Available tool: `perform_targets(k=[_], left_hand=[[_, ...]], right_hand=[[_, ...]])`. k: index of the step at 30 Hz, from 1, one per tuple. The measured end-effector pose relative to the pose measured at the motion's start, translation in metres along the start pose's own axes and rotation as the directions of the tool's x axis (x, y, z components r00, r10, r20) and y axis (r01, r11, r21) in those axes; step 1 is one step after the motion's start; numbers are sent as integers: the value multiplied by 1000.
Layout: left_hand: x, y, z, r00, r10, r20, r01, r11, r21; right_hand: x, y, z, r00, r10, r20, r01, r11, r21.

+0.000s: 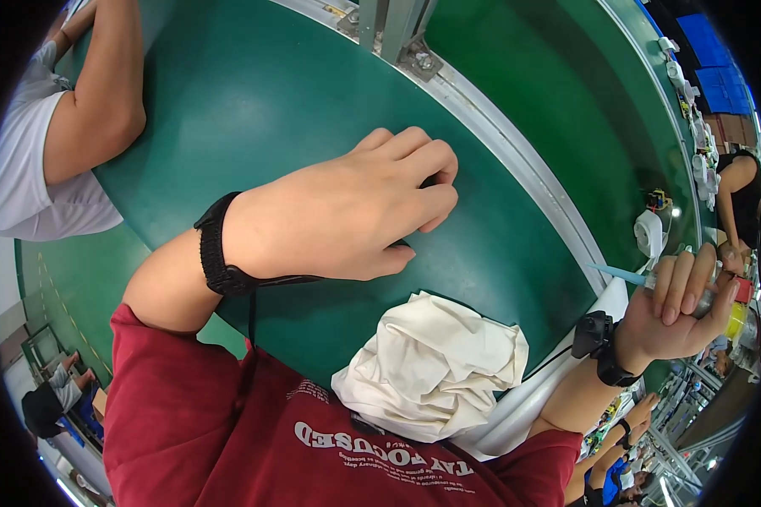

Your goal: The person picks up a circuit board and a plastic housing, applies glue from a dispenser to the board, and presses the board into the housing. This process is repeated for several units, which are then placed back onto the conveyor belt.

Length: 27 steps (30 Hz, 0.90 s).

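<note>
While the step in hand is seemingly just holding the blue-tipped tool (624, 275), any next move calling for a steady grip and clear tip, the left hand (338, 211) is resting or hovering palm-down at the green table (245, 101), fingers half curled, can't tell if holding anything; white cloth (435, 359) is lying bunched between the hands, nearer the body; the tool is pointing left from the right hand (681, 296), fingers wrapping its body, well apart from the left

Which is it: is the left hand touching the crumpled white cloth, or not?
Apart. The head view shows a strip of smooth green work surface between the bare left hand and the crumpled white cloth.
</note>
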<state>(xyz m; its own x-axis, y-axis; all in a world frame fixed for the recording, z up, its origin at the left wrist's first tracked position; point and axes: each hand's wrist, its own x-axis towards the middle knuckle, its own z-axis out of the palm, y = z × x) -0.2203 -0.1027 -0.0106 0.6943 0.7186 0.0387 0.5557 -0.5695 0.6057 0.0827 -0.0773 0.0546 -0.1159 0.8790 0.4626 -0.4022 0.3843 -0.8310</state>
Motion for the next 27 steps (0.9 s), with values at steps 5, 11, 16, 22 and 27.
perform_targets(k=[5, 11, 16, 22, 27], left_hand=[[-2, -5, 3, 1000, 18, -14, -18, 999, -29], [1, -4, 4, 1000, -7, -10, 7, 1000, -1], [2, -4, 2, 1000, 12, -17, -12, 999, -30], [7, 0, -1, 999, 39, -18, -38, 999, 5], [14, 12, -8, 999, 10, 50, -8, 999, -31]], right_hand=[[-3, 1, 2, 1000, 3, -7, -3, 1000, 1], [-3, 0, 0, 1000, 13, 4, -13, 1000, 16], [-2, 0, -2, 1000, 14, 15, -14, 1000, 10], [1, -3, -6, 1000, 8, 30, -8, 1000, 6], [6, -9, -9, 1000, 6, 4, -6, 1000, -5]])
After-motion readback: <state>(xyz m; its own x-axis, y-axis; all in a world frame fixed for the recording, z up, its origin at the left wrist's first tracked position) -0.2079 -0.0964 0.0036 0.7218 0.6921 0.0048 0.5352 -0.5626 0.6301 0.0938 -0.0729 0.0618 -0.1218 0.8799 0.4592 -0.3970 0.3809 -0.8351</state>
